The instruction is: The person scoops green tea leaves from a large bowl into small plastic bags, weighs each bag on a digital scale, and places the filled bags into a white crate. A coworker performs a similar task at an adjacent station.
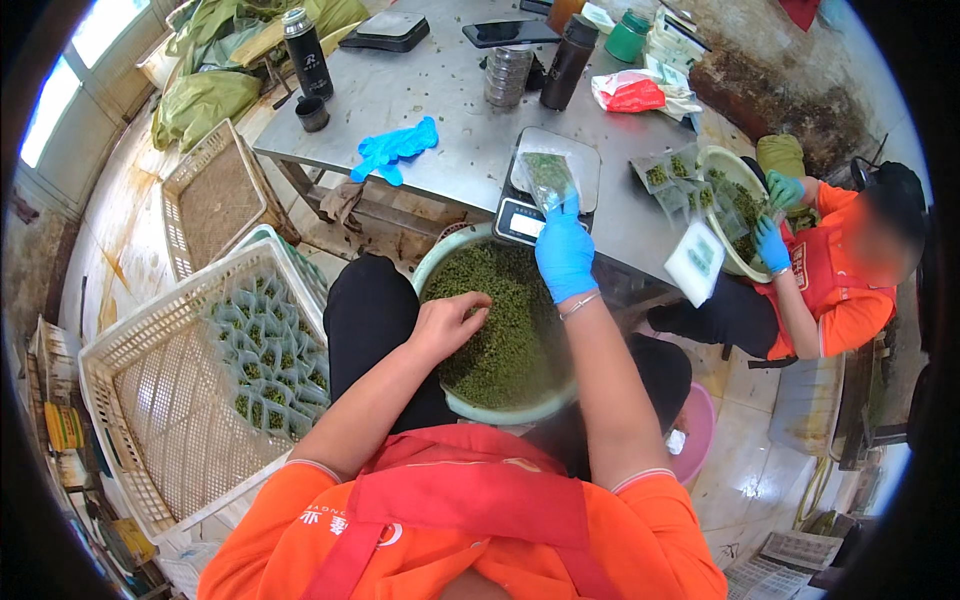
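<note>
My right hand (566, 250), in a blue glove, grips the lower end of a clear plastic bag (548, 178) with small green berries in it. The bag lies over the plate of a digital scale (583, 165) at the table's near edge. Between my knees stands a pale green basin (437, 262), heaped with green berries (485, 355) that look like green peppercorns. Over the left part of this heap is my bare left hand (450, 325), fingers loosely bent, the thumb apart from them; I see nothing held in it.
Left of me, a white plastic crate (130, 345) holds several filled bags (270, 350). Another crate (215, 165) lies behind it. On the metal table (440, 95) are a blue glove (395, 150), flasks and a phone. A co-worker (835, 270) at right handles bags over another basin (730, 160).
</note>
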### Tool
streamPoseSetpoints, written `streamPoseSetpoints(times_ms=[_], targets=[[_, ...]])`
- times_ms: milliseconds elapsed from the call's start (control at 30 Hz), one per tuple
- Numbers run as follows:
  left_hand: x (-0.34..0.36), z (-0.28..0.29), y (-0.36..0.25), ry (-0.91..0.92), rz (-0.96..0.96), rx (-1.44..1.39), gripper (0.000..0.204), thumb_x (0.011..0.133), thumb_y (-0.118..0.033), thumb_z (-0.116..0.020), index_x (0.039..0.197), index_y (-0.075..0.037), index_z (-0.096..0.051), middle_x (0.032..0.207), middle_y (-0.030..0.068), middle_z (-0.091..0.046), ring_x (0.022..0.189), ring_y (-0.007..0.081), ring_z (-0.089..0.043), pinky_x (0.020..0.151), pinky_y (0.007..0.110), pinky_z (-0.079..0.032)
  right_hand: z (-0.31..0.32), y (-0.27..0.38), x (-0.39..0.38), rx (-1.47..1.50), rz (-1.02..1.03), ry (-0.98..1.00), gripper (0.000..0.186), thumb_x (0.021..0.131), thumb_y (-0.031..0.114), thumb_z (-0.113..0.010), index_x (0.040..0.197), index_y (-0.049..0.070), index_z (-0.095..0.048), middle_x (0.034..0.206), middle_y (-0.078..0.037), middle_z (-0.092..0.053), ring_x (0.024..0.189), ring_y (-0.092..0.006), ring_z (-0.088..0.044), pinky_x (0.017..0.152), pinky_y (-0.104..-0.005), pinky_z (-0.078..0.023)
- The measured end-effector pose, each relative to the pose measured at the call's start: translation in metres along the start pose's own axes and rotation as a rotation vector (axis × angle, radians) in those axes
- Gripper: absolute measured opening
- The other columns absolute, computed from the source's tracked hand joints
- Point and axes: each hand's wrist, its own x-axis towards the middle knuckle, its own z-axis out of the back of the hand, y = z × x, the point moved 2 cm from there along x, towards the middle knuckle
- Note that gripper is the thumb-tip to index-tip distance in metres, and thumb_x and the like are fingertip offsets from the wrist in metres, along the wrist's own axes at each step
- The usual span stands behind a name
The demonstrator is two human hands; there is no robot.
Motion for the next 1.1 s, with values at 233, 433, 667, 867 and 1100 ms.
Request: streamPoseSetpoints(times_ms=[233, 433, 667, 867, 1100], targets=[[0.004, -0.012, 0.006, 0.033, 0.086, -0.228, 0.029, 0.081, -0.010, -0.062, 0.110, -0.007, -0.059, 0.095, 0.0076, -0.066, 0.069, 0.0117, -0.064, 0.063, 0.027, -0.051, 0.028, 0.000, -0.061, 0.580, 0.124, -0.321, 0.021, 0.080, 0.004, -0.060, 0.100, 0.001, -0.054, 0.103, -0.011, -0.055, 0.071, -0.0224, -0.061, 0.063, -0.0340, -0.050], [0.010, -0.027, -0.009, 0.168, 0.102, -0.892, 0.046, 0.083, -0.006, -0.062, 0.127, -0.005, -0.047, 0.121, 0.0098, -0.053, 0.078, 0.0087, -0.060, 0.065, 0.024, -0.050, -0.004, 0.000, -0.110, 1.337, -0.363, 0.346, 0.014, 0.082, 0.001, -0.061, 0.094, 0.002, -0.054, 0.081, -0.004, -0.058, 0.062, -0.0091, -0.057, 0.055, -0.0234, -0.049], [0.005, -0.030, 0.002, 0.289, 0.306, -0.935, 0.020, 0.086, -0.010, -0.061, 0.102, 0.004, -0.060, 0.083, 0.0055, -0.064, 0.068, 0.0088, -0.059, 0.061, 0.022, -0.050, -0.001, -0.001, -0.110, 0.902, -0.071, 0.163, 0.011, 0.082, 0.002, -0.059, 0.093, 0.003, -0.056, 0.078, -0.003, -0.059, 0.061, -0.0104, -0.058, 0.054, -0.0243, -0.047], [-0.004, -0.030, 0.003, 0.385, 0.306, -0.944, 0.015, 0.087, -0.012, -0.060, 0.095, 0.001, -0.062, 0.080, 0.0039, -0.064, 0.069, 0.0083, -0.060, 0.062, 0.022, -0.051, 0.002, -0.026, -0.101, 1.277, -0.408, 0.046, 0.011, 0.084, 0.004, -0.059, 0.094, 0.003, -0.056, 0.074, -0.003, -0.058, 0.055, -0.0103, -0.057, 0.052, -0.0239, -0.047], [-0.001, -0.023, -0.007, 0.262, -0.012, -0.359, 0.017, 0.082, -0.015, -0.064, 0.095, -0.004, -0.064, 0.071, 0.0035, -0.064, 0.063, 0.0088, -0.060, 0.060, 0.025, -0.048, 0.012, -0.030, -0.098, 1.118, -0.357, 0.286, 0.008, 0.084, 0.007, -0.060, 0.091, 0.002, -0.060, 0.069, -0.002, -0.058, 0.055, -0.0089, -0.056, 0.048, -0.0227, -0.045]])
